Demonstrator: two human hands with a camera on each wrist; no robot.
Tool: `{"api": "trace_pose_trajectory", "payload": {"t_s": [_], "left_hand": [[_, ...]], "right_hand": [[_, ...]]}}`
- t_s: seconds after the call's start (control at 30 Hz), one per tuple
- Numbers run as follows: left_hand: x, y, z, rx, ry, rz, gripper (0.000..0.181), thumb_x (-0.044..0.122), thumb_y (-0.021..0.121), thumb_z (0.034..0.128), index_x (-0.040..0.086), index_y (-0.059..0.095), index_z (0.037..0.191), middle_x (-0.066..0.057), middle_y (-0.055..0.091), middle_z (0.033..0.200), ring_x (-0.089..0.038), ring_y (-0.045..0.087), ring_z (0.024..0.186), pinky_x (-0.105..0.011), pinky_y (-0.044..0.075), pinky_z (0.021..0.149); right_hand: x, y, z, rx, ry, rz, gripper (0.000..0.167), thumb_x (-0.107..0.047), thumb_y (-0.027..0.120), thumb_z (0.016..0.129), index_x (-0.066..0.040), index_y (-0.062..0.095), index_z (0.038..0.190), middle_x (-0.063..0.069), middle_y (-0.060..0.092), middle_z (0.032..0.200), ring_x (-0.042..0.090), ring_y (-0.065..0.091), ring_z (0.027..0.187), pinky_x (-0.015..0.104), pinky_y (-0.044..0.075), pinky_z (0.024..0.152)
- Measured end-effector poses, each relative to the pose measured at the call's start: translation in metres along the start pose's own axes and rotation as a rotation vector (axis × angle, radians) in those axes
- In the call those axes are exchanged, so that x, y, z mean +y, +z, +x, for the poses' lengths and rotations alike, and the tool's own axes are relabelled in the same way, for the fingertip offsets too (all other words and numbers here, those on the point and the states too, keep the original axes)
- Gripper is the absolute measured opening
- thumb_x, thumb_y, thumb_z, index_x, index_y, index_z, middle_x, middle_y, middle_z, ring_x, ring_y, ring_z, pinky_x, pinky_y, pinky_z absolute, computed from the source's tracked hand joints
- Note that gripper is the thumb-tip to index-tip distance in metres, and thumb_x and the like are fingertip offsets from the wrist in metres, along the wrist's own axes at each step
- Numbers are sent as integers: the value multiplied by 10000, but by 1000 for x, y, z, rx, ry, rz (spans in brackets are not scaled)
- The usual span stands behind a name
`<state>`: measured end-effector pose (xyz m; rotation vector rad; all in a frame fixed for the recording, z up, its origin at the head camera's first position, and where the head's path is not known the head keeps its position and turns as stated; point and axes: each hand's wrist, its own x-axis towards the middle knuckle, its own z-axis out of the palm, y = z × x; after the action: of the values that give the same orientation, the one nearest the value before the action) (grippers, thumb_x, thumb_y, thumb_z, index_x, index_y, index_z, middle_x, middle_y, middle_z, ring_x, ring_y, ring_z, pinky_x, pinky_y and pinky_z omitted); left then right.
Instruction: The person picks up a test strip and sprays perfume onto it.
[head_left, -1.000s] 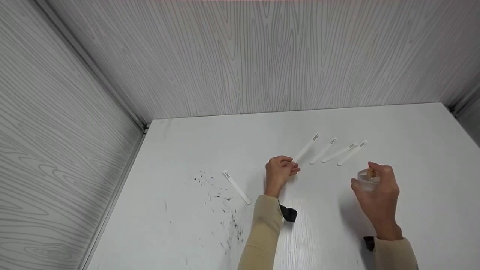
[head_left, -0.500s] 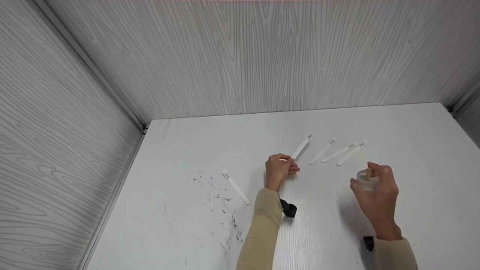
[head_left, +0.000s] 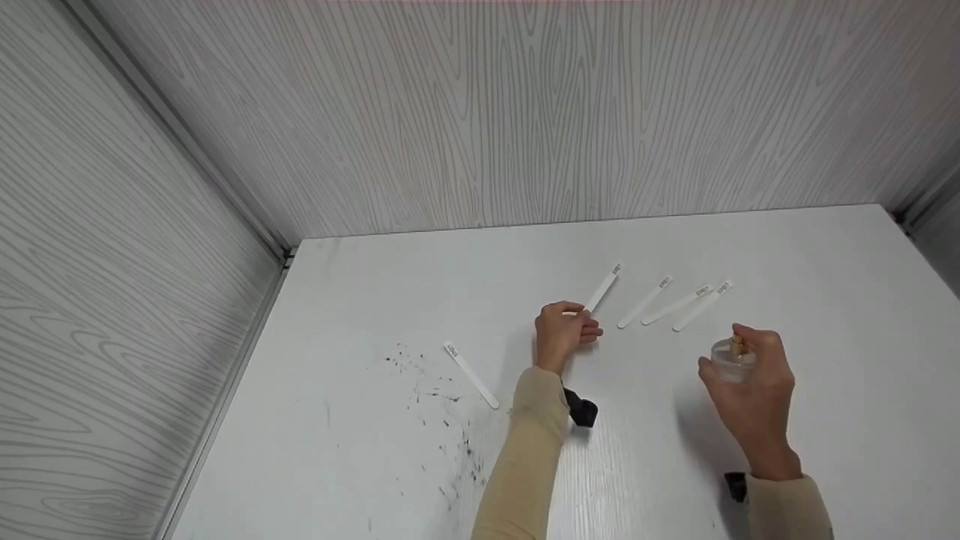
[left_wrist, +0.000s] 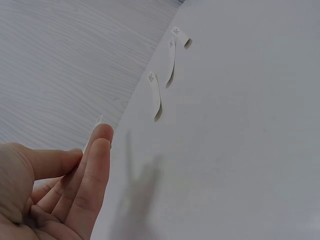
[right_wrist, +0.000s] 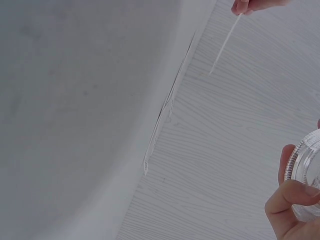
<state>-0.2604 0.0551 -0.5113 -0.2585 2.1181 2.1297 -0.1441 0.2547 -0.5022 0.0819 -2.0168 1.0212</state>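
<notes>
My left hand (head_left: pixel 561 330) pinches one end of a white perfume test strip (head_left: pixel 603 289) between thumb and fingers. The strip points away to the back right, its printed end outermost; in the right wrist view it hangs off the table surface. A round clear glass perfume bottle (head_left: pixel 727 369) with a gold spray nozzle (head_left: pixel 737 345) is gripped in my right hand (head_left: pixel 759 397), held above the table. The index finger rests on the nozzle and the thumb lies along the near side. In the right wrist view the bottle (right_wrist: pixel 303 172) is cut off by the frame edge.
Three more strips (head_left: pixel 645 302) lie slanted at the back right, two of them touching or overlapping. Another strip (head_left: pixel 471 375) lies alone left of my left hand. Dark marks (head_left: pixel 457 435) speckle the white table (head_left: pixel 337 315). Wood-grain panels (head_left: pixel 480 112) rise behind and at the sides.
The strip in my left hand has shifted left and slightly away, its far end swinging off to the left. My right hand and the bottle have barely moved.
</notes>
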Motion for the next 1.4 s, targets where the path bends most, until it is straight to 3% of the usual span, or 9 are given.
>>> {"api": "trace_pose_trajectory", "payload": {"t_s": [0.1, 0.37, 0.6, 0.87, 1.17, 1.4], "left_hand": [[-1, 4, 2, -6, -7, 2, 177, -41, 635, 965, -109, 667, 1126, -169, 737, 804, -264, 756, 732, -276, 612, 646], [0, 9, 7, -14, 1, 16, 168, -37, 645, 964, -101, 664, 1119, -161, 736, 812, -260, 757, 741, -271, 611, 653], [1, 7, 13, -17, 30, 34, 174, -53, 626, 964, -123, 659, 1119, -195, 739, 823, -285, 758, 747, -267, 610, 645], [-3, 8, 17, -20, 6, 38, 182, -44, 627, 971, -131, 651, 1130, -191, 733, 814, -283, 757, 746, -262, 608, 640], [-3, 13, 18, -43, -9, 70, 226, -28, 617, 984, -117, 643, 1190, -163, 732, 826, -257, 756, 753, -260, 608, 652], [-2, 18, 22, -62, -18, 101, 272, -58, 580, 971, -96, 636, 1235, -142, 736, 836, -235, 754, 738, -256, 606, 642]], "right_hand": [[0, -1, 0, -1, -3, -4, 568, 248, 762, 635, 122, 565, 1153, 291, 616, 1057, 123, 541, 1020, 114, 369, 872], [-1, -1, 0, -8, -15, -7, 566, 246, 757, 632, 125, 558, 1148, 297, 612, 1043, 361, 593, 949, 108, 361, 867], [1, 0, 1, 9, -4, -9, 548, 233, 758, 638, 124, 575, 1143, 286, 628, 1044, 252, 575, 954, 119, 367, 871], [2, 0, 1, 6, -4, -22, 562, 242, 765, 638, 120, 568, 1150, 284, 621, 1044, 305, 581, 945, 103, 370, 888], [0, -1, -1, 13, -1, -8, 566, 235, 770, 633, 115, 577, 1152, 276, 625, 1045, 110, 543, 998, 115, 375, 868], [-1, -2, 0, 6, -4, -10, 559, 233, 759, 637, 118, 570, 1151, 282, 617, 1035, 283, 580, 949, 120, 370, 865]]}}
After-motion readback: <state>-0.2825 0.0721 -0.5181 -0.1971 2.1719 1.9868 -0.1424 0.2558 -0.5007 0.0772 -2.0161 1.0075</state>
